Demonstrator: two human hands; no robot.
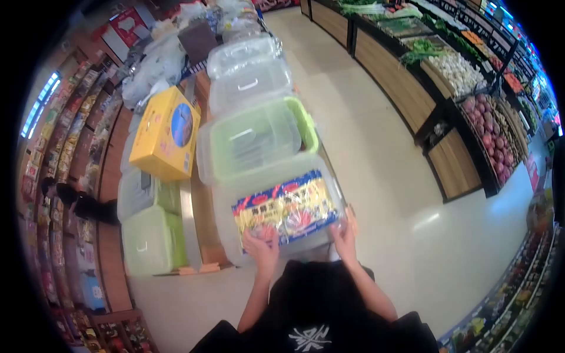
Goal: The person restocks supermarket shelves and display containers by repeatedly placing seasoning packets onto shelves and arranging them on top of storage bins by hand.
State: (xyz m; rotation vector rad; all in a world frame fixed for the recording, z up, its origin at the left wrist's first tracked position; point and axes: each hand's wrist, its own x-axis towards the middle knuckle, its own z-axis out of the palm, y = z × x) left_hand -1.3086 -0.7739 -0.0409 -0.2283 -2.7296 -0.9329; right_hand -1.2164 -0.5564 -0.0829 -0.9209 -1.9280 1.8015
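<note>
Blue-and-gold printed food packets (288, 207), glossy and partly overlapping, lie in front of me over the translucent lid of a storage bin (228, 232). My left hand (263, 246) is closed on their lower left edge, thumb on top. At the lower right corner my right hand (344, 236) is closed on the packets too, with its fingers close to the lid's edge. The undersides of the packets and some fingertips are hidden.
Ahead stands a green bin (309, 126) with its lid askew, with more lidded bins behind. A yellow box (165, 134) sits on the left row. Produce stands with onions (488, 138) line the right aisle. A person (88, 201) is at the left shelves.
</note>
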